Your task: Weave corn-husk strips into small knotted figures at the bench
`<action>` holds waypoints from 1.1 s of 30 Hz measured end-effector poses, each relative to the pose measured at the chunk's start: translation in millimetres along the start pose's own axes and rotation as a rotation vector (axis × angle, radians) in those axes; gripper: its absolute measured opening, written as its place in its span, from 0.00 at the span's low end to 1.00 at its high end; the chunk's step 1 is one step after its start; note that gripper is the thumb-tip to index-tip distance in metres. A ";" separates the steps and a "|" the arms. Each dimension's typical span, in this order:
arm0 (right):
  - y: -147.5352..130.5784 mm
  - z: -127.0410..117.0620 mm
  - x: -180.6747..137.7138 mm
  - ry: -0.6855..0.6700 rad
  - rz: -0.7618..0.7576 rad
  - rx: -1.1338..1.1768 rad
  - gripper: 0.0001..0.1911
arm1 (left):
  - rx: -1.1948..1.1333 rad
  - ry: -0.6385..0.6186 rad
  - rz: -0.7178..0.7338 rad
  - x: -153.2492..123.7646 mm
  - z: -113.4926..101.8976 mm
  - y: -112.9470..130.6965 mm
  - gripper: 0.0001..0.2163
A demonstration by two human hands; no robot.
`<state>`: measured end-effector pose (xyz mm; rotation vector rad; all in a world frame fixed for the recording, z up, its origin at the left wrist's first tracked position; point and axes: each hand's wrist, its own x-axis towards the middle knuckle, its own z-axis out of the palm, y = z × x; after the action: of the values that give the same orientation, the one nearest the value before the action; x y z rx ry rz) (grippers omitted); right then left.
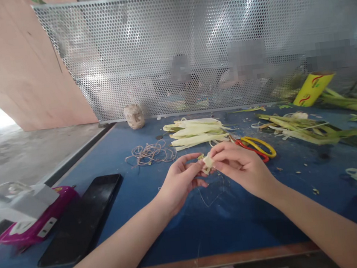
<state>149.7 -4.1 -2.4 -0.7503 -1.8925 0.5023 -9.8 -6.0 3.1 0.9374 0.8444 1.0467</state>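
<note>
Over the middle of the blue table, my left hand (183, 174) pinches a small pale folded piece of corn husk (208, 161) between thumb and fingers. My right hand (238, 161) meets it from the other side, its fingertips closed on the same piece. A thin thread or wire (212, 201) hangs or lies below the hands; I cannot tell which. Just beyond them lies a pile of pale green corn husks (197, 132). Scissors with red and yellow handles (259, 147) rest right behind my right hand, their blades partly hidden.
Left of the husks sit a tangle of thin cord (151, 153) and a wrapped roll (134, 116). A black phone (81, 220) and a magenta power strip (50, 213) with chargers lie at the left. More husks (303, 128) and a yellow packet (312, 89) are at right. A perforated metal screen (154, 37) closes the back.
</note>
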 end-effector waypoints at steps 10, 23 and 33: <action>-3.9 4.2 -0.4 -0.004 0.124 0.159 0.08 | 0.121 0.003 0.054 1.4 -2.3 -2.3 0.13; 0.1 1.7 -0.5 -0.045 0.028 0.094 0.08 | 0.080 -0.022 0.054 -1.2 -2.1 3.4 0.15; -2.6 -2.1 -0.4 -0.079 0.007 -0.006 0.08 | 0.098 -0.034 0.052 -4.6 -1.8 4.1 0.15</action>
<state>151.0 -6.2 -0.2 -0.7512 -1.9658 0.5376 -14.1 -9.1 6.7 1.0616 0.8529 1.0383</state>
